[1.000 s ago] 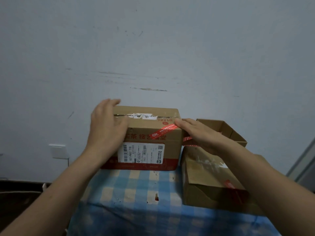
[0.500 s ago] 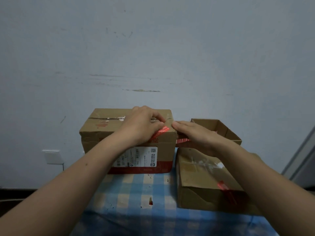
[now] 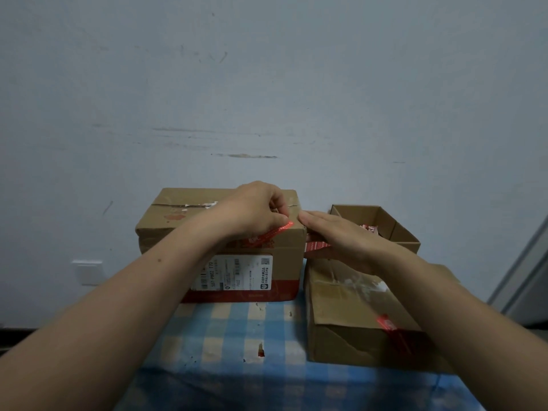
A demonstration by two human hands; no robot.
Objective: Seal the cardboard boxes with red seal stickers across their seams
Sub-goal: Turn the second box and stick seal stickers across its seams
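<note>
On the top front edge of the labelled cardboard box (image 3: 166,229), near its right corner, I see my left hand (image 3: 252,212) pinching the red seal sticker (image 3: 272,232) with curled fingers, my right hand (image 3: 341,235) flat, straight fingertips touching that box's right side.

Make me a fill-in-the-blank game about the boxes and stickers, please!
1. The left hand pinches a ___ sticker on the big box.
2. The right hand has its fingers ___, not curled.
3. The small box behind the right hand is ___ on top.
4. The tablecloth is checked in cream and ___.

Missing words: red; straight; open; blue.
</note>
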